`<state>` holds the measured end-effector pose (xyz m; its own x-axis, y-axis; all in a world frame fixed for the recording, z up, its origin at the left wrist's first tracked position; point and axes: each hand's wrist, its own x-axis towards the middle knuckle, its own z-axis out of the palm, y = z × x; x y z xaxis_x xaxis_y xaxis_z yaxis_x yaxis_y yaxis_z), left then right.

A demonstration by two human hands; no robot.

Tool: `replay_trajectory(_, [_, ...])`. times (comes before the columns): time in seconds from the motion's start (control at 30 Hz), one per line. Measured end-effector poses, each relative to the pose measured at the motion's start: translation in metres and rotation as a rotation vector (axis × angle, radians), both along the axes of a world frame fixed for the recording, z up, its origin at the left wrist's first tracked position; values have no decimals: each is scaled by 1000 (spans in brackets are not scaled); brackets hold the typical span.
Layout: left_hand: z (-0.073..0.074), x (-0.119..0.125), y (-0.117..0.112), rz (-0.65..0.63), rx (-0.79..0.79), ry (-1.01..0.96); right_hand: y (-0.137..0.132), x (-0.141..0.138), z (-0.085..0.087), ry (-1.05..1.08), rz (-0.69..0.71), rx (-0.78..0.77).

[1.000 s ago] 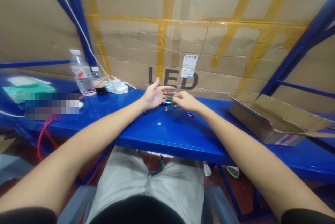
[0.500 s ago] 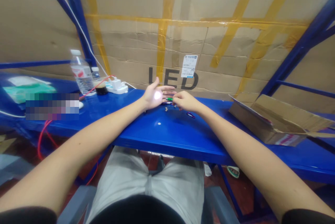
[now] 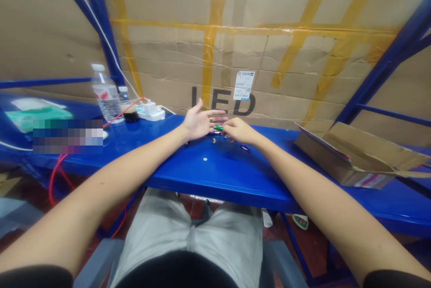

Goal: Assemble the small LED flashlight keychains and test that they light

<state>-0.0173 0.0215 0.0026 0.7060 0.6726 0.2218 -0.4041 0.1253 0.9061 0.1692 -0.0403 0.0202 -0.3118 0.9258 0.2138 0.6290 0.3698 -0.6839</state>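
My left hand [image 3: 197,124] is held over the blue table [image 3: 188,166], palm showing and fingers stretched toward the right. Between the closed fingers of my right hand [image 3: 239,130] is a small green flashlight [image 3: 218,128], its green end pointing at the left hand's fingers. A gold-coloured ring [image 3: 211,119] seems to sit on a left finger. Beneath the hands lie a small shiny metal piece [image 3: 214,140] and a dark slim item, partly hidden. A purple carabiner-like loop [image 3: 245,148] rests on the table below my right wrist.
An open cardboard box [image 3: 353,162] stands at right. On the left are a water bottle [image 3: 105,95], a smaller bottle of dark liquid [image 3: 129,110], a white power strip [image 3: 151,112] with cables, and a green packet [image 3: 37,117]. A large taped carton [image 3: 168,63] walls off the back.
The bright round spot of light on my left palm has gone out. Both hands have stayed almost exactly where they were.
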Motion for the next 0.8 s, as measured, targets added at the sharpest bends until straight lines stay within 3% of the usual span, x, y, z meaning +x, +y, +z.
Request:
replay_trajectory(0.37, [-3, 2, 3, -26, 38, 23, -3, -4, 3, 100, 11, -118])
replay_trajectory(0.8, [-4, 0, 6, -51, 32, 15, -2, 0, 1, -57, -25, 18])
